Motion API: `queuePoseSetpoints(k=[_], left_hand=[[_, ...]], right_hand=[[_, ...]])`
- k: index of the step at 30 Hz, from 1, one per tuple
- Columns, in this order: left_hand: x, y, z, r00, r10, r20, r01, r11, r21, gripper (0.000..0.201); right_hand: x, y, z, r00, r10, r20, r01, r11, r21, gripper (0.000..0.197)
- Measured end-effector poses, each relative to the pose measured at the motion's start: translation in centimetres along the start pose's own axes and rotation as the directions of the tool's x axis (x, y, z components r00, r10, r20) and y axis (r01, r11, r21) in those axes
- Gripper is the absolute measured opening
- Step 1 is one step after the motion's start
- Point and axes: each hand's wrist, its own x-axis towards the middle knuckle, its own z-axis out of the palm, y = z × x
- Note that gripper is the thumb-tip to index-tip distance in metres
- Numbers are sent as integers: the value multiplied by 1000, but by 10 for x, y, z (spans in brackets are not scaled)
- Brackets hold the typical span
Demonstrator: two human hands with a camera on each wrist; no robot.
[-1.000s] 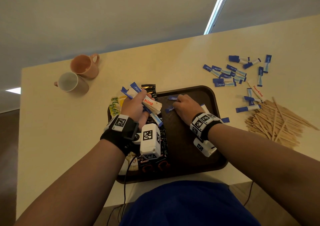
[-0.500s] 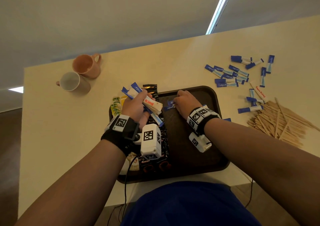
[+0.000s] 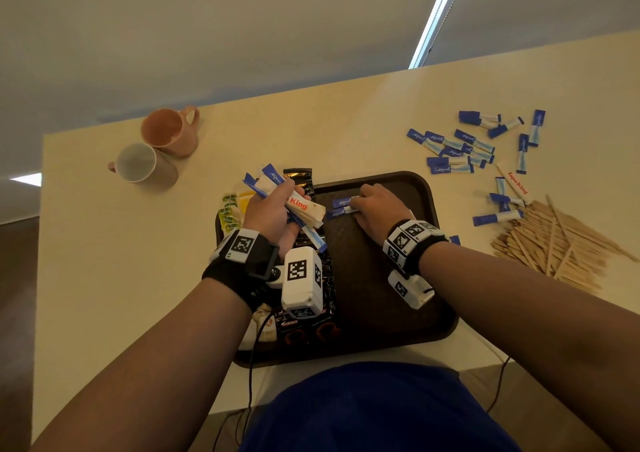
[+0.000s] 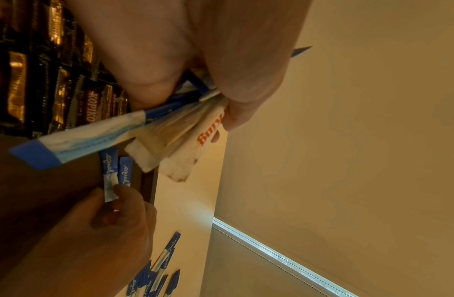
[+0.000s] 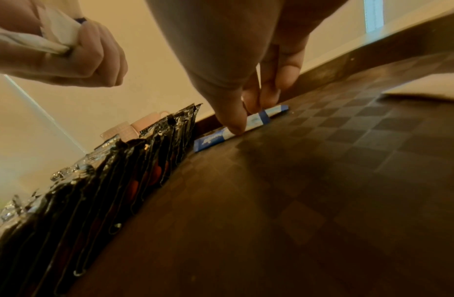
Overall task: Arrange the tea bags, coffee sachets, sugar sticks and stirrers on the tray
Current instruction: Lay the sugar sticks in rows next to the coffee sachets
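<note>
Sugar sticks [image 3: 341,207] laid on tray [image 3: 429,195], right hand [image 3: 375,210] fingers pinching one to line it up. Left hand [image 3: 273,214] grips spare bundle [image 3: 294,202] as supply.

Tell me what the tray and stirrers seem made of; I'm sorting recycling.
Tray: likely moulded plastic, dark brown, with a checked texture and slight sheen in the right wrist view. Stirrers: apparently bare wood, pale tan, flat and matte; no grain is visible, so I can't be certain.
</note>
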Motion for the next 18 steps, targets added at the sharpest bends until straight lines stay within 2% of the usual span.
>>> queuePoseSetpoints(k=[4, 9, 14, 18], left_hand=[[0, -1, -1, 1000, 0, 16, 0, 1000, 6, 9], [0, 1, -1, 1000, -9, 4, 9, 1000, -2, 2], [1, -1, -1, 1000, -16, 9, 16, 1000, -2, 3], [0, 0, -2, 1000, -17, 8, 17, 1000, -3, 3]], right_hand=[[4, -4, 2, 999, -51, 16, 51, 998, -25, 26], [4, -1, 6, 999, -32, 40, 35, 998, -56, 25], [3, 3, 5, 999, -2, -49, 2, 1000, 3, 19], [8, 2, 0, 1000, 19, 1, -19, 999, 44, 24]])
